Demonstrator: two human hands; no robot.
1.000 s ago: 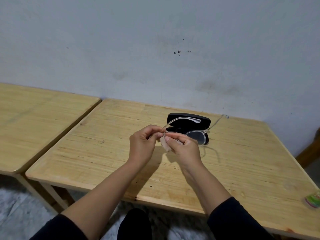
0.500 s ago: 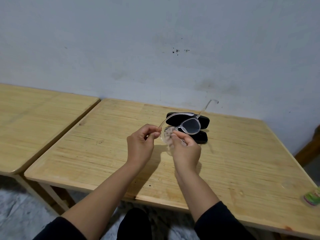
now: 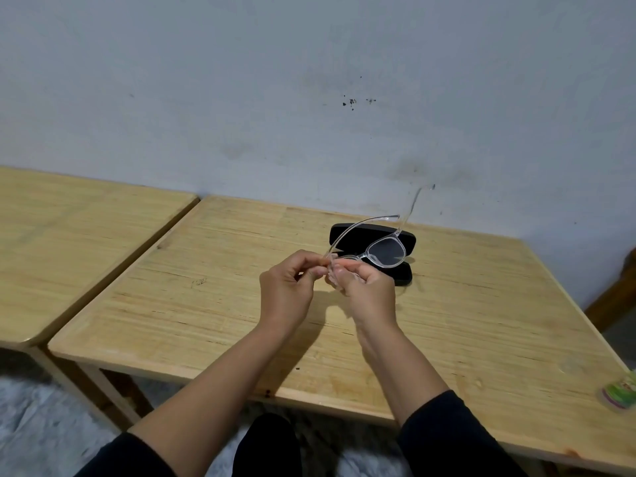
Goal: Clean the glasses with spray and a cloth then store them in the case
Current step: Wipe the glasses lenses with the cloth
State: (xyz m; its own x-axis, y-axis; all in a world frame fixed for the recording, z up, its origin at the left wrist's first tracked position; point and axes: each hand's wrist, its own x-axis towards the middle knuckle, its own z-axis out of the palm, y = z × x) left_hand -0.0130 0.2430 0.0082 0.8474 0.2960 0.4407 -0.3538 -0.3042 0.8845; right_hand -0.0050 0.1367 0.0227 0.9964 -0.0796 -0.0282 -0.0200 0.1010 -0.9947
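Note:
Clear-framed glasses (image 3: 385, 251) are held above the wooden table (image 3: 206, 304), arms unfolded and pointing up and away. My left hand (image 3: 287, 290) pinches the frame's left corner by the hinge. My right hand (image 3: 366, 287) presses a small pale cloth (image 3: 332, 278) around the left lens; most of the cloth is hidden in my fingers. An open black glasses case (image 3: 347, 235) lies on the table just behind the glasses. No spray bottle can be identified with certainty.
A second wooden table (image 3: 69, 228) stands to the left with a narrow gap between. A small green and pink object (image 3: 619, 395) sits at the table's right edge. A grey wall runs close behind.
The glasses have tilted up, their right lens and arm rising over the case. My right hand shifted slightly while rubbing the cloth on the left lens.

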